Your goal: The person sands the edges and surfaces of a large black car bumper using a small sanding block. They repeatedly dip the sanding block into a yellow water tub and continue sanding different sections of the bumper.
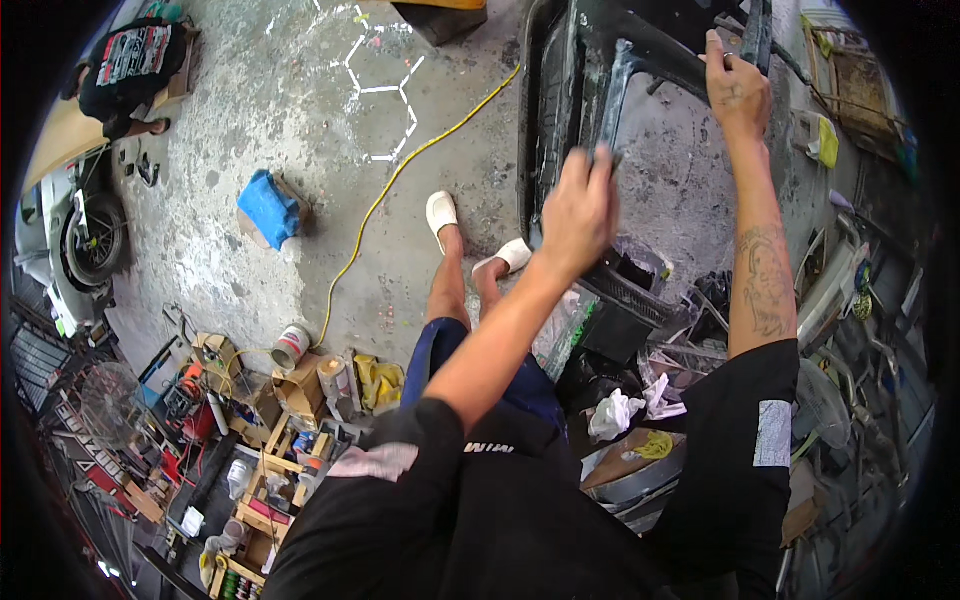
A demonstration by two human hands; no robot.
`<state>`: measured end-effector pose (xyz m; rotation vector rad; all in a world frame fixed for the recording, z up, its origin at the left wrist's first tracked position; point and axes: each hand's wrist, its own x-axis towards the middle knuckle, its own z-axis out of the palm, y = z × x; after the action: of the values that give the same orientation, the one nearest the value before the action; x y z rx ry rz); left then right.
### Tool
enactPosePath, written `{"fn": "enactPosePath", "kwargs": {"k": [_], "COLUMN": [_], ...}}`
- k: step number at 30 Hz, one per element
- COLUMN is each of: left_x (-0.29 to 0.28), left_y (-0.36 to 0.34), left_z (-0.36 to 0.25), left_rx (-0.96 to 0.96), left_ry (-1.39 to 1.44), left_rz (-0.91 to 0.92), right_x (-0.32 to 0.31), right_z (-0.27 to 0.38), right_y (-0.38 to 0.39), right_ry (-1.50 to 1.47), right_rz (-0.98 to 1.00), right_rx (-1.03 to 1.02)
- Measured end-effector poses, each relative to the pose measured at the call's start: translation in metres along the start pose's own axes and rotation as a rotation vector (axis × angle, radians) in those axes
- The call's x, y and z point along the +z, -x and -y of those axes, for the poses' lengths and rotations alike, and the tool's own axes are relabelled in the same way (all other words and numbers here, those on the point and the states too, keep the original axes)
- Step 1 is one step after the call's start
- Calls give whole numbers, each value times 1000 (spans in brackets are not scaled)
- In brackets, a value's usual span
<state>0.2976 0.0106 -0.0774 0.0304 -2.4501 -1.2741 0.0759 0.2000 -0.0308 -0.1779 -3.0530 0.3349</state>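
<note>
A black car bumper [560, 100] stands on the floor in front of me, its surface scuffed and dusty. My left hand [580, 212] is closed and smeared by motion over the bumper's near part. What it grips is hidden or blurred. Just beyond its fingers runs a narrow blue-grey strip [615, 95], whitish at the far end; I cannot tell whether this is a tool or part of the bumper. Farther right, my right hand [738, 90] is wrapped round the bumper's upper frame, with one finger raised along it.
A yellow cord [435, 135] crosses the concrete floor on the left. Nearby stands a box with a blue cloth [268, 208]. Tools, wooden crates and a can [291, 345] crowd the lower left. Metal scrap lies at right. A person [130, 70] sits at the far left beside a motorcycle [85, 240].
</note>
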Motion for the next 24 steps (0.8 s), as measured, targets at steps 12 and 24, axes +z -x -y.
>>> {"fn": "enactPosePath", "kwargs": {"k": [12,24], "left_x": [-122,-116], "left_y": [-199,-252], "left_z": [160,464], "left_rx": [-126,-1004], "left_ry": [20,769], "left_rz": [-304,-163], "right_x": [-5,-2], "right_z": [3,25], "right_y": [0,-3], "right_ry": [-73,-322], "right_rz": [-48,28], "right_rx": [6,-110]}}
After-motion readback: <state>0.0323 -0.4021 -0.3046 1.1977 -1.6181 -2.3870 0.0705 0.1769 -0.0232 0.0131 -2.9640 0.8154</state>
